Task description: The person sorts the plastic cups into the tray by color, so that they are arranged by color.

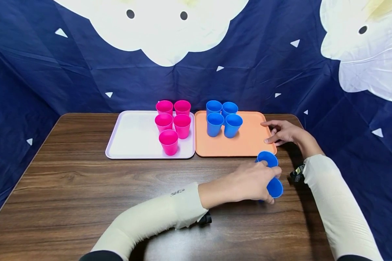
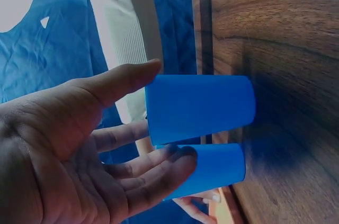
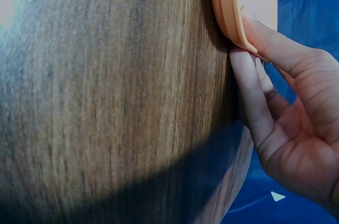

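My left hand (image 1: 253, 180) reaches across to two blue cups standing side by side. Its thumb presses the rim of the nearer cup (image 2: 201, 105), with the index finger passing behind that cup. The other fingers overlap the farther cup (image 2: 220, 168). At the right end of the orange tray (image 1: 248, 145), my right hand (image 1: 285, 132) pinches the edge, thumb on top and fingers beneath the rim (image 3: 229, 15). Several more blue cups (image 1: 215, 125) stand upright on the tray's left half.
A white tray (image 1: 134, 139) adjoins the orange one on the left, with several pink cups (image 1: 168, 143) on its right side. Both trays lie along the back of the wooden table (image 1: 85, 195). Dark blue cloth (image 1: 264, 69) hangs behind and to the sides.
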{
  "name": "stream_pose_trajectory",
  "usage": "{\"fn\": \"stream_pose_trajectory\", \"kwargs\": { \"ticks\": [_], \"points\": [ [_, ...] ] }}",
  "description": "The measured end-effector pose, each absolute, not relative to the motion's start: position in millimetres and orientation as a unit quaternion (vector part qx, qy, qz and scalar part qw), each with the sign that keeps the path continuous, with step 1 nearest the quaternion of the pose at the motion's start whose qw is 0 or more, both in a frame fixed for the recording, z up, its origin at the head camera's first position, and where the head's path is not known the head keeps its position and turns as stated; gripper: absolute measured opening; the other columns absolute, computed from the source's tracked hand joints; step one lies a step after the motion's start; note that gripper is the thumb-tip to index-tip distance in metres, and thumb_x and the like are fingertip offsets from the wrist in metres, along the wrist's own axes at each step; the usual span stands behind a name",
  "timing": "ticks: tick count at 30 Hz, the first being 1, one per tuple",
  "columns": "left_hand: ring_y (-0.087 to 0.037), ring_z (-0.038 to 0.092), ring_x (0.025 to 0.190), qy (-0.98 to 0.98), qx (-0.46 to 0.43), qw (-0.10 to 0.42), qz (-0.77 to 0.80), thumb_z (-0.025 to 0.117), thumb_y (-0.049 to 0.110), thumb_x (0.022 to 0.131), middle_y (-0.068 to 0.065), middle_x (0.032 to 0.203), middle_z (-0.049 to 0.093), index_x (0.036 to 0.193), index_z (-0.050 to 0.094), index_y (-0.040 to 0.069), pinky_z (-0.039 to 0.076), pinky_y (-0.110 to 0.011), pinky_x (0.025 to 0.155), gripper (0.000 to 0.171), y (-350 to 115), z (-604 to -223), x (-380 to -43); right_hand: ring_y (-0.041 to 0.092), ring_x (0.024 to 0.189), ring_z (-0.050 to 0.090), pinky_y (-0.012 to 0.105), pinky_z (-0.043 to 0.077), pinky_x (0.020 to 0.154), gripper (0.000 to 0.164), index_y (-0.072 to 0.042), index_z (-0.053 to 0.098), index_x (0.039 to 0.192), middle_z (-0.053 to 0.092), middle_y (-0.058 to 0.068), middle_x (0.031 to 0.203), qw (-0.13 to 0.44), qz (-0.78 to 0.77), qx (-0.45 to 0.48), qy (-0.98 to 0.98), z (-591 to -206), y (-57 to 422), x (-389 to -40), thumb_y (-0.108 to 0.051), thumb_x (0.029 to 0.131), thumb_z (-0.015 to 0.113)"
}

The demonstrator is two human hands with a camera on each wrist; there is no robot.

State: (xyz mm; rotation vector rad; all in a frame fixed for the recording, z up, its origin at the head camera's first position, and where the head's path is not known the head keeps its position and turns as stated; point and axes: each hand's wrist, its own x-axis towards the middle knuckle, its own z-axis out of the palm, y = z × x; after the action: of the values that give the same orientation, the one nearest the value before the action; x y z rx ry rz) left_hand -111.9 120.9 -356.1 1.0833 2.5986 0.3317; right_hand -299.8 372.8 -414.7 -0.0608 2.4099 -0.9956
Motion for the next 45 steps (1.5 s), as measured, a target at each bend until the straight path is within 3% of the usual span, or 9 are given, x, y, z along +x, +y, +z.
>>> {"fn": "stream_pose_trajectory", "kwargs": {
  "ticks": [4, 10, 28, 35, 40, 45],
  "points": [
    [-0.008, 0.069, 0.119, 0.901, 0.377, 0.172, 0.131, 0.098, 0.053, 0.087, 0.005, 0.136, 0.071, 0.140, 0.068, 0.033, 0.065, -0.027, 0.098, 0.064, 120, -354, -114, 0.014, 0.081, 0.060, 0.030, 0.069, 0.072, 0.091, -0.005, 0.039, 0.174, 0.053, 0.001, 0.091, 0.265, -0.370, -0.021, 0.890, -415, 374, -300, -0.003, 0.097, 0.087],
    [-0.007, 0.065, 0.124, 0.900, 0.355, 0.208, 0.144, 0.100, 0.045, 0.086, 0.006, 0.138, 0.069, 0.142, 0.068, 0.029, 0.065, -0.030, 0.102, 0.067, 117, -351, -120, 0.013, 0.081, 0.060, 0.030, 0.069, 0.072, 0.091, -0.004, 0.038, 0.174, 0.055, 0.001, 0.090, 0.267, -0.373, -0.018, 0.888, -415, 374, -300, 0.000, 0.097, 0.086],
    [-0.017, 0.065, 0.128, 0.905, 0.318, 0.204, 0.194, 0.099, 0.039, 0.089, -0.003, 0.148, 0.068, 0.152, 0.068, 0.021, 0.065, -0.035, 0.108, 0.072, 78, -330, -146, 0.016, 0.083, 0.060, 0.031, 0.070, 0.073, 0.091, -0.009, 0.041, 0.174, 0.054, 0.001, 0.092, 0.268, -0.379, -0.013, 0.886, -416, 376, -300, -0.004, 0.096, 0.089],
    [-0.022, 0.065, 0.131, 0.914, 0.289, 0.168, 0.228, 0.100, 0.036, 0.087, -0.006, 0.146, 0.069, 0.148, 0.071, 0.019, 0.065, -0.040, 0.108, 0.070, 65, -324, -161, 0.016, 0.082, 0.061, 0.031, 0.070, 0.073, 0.093, -0.009, 0.041, 0.174, 0.054, 0.002, 0.092, 0.269, -0.379, -0.015, 0.885, -417, 377, -301, -0.005, 0.096, 0.090],
    [-0.028, 0.064, 0.139, 0.924, 0.261, 0.136, 0.243, 0.100, 0.035, 0.086, -0.009, 0.148, 0.069, 0.148, 0.071, 0.019, 0.058, -0.052, 0.120, 0.070, 60, -322, -171, 0.015, 0.083, 0.061, 0.031, 0.070, 0.073, 0.092, -0.010, 0.041, 0.174, 0.053, 0.001, 0.093, 0.269, -0.377, -0.017, 0.886, -418, 376, -303, -0.006, 0.096, 0.090],
    [-0.031, 0.061, 0.143, 0.927, 0.227, 0.123, 0.272, 0.099, 0.033, 0.088, -0.011, 0.155, 0.064, 0.151, 0.070, 0.019, 0.065, -0.053, 0.109, 0.070, 57, -327, -183, 0.016, 0.084, 0.061, 0.031, 0.070, 0.073, 0.092, -0.009, 0.042, 0.173, 0.054, 0.002, 0.094, 0.269, -0.375, -0.018, 0.887, -417, 375, -303, -0.007, 0.095, 0.091]
  ]
}}
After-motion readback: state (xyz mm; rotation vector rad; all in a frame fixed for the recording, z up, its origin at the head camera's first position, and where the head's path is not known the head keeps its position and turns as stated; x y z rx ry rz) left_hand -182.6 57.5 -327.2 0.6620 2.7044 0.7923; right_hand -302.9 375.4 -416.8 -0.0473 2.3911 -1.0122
